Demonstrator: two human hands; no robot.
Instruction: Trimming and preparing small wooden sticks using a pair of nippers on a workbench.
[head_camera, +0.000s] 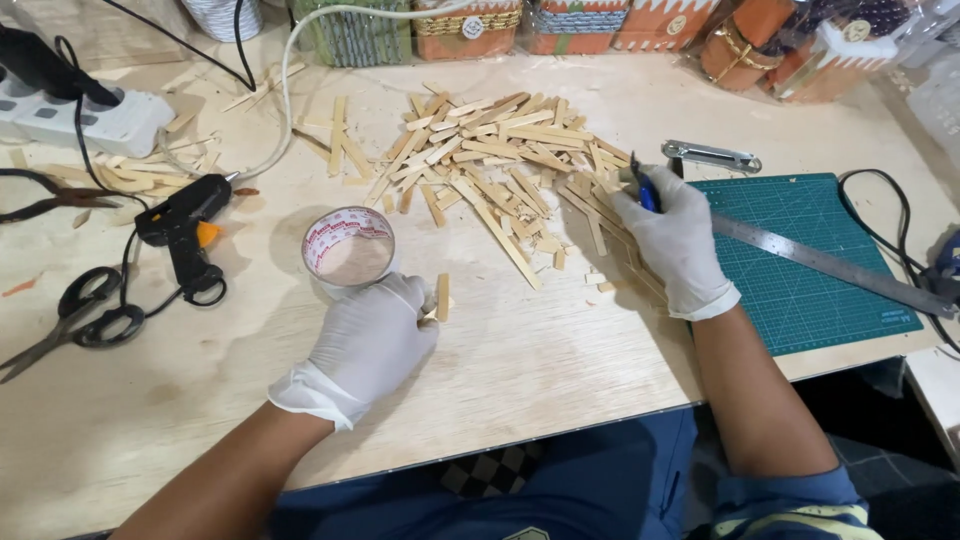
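Two gloved hands work cut wooden sticks on a plywood table (560, 370).

Nearest the front edge, the left hand (368, 340) is closed, pinching one short wooden stick (442, 297) at its fingertips; the stick stands with its long axis running front to back, far end pointing toward the back edge. Just beyond sits one roll of tape (349, 246), lying flat. The right hand (678, 240) is curled around one blue-handled tool (643, 187), resting at the right side of the single big pile of sticks (495, 170), too many to count. Right of it lie one green cutting mat (810, 260) and one steel ruler (830, 265), slanted. Toward the left edge: one black glue gun (183, 225), two pairs of scissors (75, 318), and one power strip (100, 120) near the back-left corner.
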